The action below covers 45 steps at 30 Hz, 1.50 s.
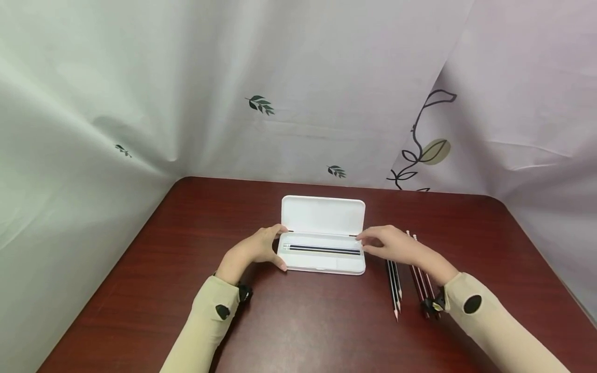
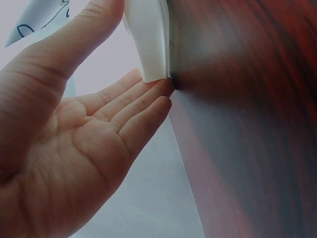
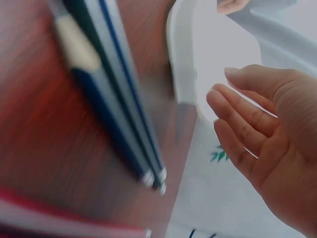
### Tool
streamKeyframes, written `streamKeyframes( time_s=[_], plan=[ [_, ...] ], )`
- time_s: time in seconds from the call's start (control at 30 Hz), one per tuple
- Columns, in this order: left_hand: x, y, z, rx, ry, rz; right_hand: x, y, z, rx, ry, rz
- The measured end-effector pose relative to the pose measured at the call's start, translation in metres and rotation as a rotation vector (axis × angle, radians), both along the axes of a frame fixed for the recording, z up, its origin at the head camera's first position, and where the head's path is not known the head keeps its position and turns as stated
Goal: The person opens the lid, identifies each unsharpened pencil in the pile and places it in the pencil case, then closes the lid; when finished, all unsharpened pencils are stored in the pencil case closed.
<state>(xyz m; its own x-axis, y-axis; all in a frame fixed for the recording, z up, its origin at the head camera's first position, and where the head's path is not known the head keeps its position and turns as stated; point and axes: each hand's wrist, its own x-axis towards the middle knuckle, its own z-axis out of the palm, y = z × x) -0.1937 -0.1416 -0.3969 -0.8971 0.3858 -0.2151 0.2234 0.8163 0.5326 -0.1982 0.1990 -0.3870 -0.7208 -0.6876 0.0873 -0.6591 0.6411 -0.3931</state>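
The left hand (image 1: 253, 247) grips the case (image 1: 303, 262) on the table (image 1: 326, 321), probably for steadying its left end. Inside, two pencils (image 1: 326, 249) lie lengthwise, presumably to fit. The right hand (image 1: 391, 243), loose, grasps nothing at the right end. Dark pencils (image 1: 392, 285), then red pencils (image 1: 416, 280), seem sorted by colour.

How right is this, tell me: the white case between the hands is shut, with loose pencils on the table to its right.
Not shut: the head view shows the white case open, its lid swung back. The rest stands.
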Motion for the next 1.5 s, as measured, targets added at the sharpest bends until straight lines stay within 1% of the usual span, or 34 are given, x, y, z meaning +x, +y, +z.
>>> streamKeyframes(
  time_s=[0.13, 0.3, 0.37, 0.5, 0.63, 0.73, 0.87, 0.97, 1.3, 1.5],
  plan=[
    [0.001, 0.001, 0.001, -0.002, -0.003, 0.008, 0.008, 0.019, -0.001, -0.007, 0.005, -0.027],
    [0.002, 0.001, 0.001, 0.011, 0.001, -0.002, 0.018, 0.044, -0.003, -0.015, 0.021, -0.062],
    [0.001, 0.002, 0.001, 0.017, 0.006, -0.009, 0.023, 0.053, -0.004, -0.041, 0.029, -0.079],
    [0.002, 0.001, 0.001, 0.027, 0.003, -0.007, 0.033, 0.068, -0.008, -0.098, 0.047, -0.14],
    [0.002, 0.001, 0.001, 0.023, -0.001, -0.005, 0.043, 0.081, -0.009, -0.118, 0.017, -0.202],
    [0.001, 0.001, 0.001, 0.008, 0.005, -0.014, 0.052, 0.088, -0.009, -0.111, -0.038, -0.254],
    [0.002, 0.001, 0.001, 0.0, 0.004, -0.015, 0.06, 0.091, -0.011, -0.097, -0.084, -0.31],
    [0.002, 0.001, 0.001, 0.001, 0.001, -0.008, 0.064, 0.09, -0.013, -0.092, -0.098, -0.327],
    [0.003, 0.002, 0.001, 0.022, 0.011, -0.015, 0.067, 0.08, -0.018, -0.041, -0.134, -0.431],
    [0.003, 0.002, 0.002, 0.0, 0.0, -0.004, 0.067, 0.074, -0.015, -0.028, -0.183, -0.467]
  ],
)
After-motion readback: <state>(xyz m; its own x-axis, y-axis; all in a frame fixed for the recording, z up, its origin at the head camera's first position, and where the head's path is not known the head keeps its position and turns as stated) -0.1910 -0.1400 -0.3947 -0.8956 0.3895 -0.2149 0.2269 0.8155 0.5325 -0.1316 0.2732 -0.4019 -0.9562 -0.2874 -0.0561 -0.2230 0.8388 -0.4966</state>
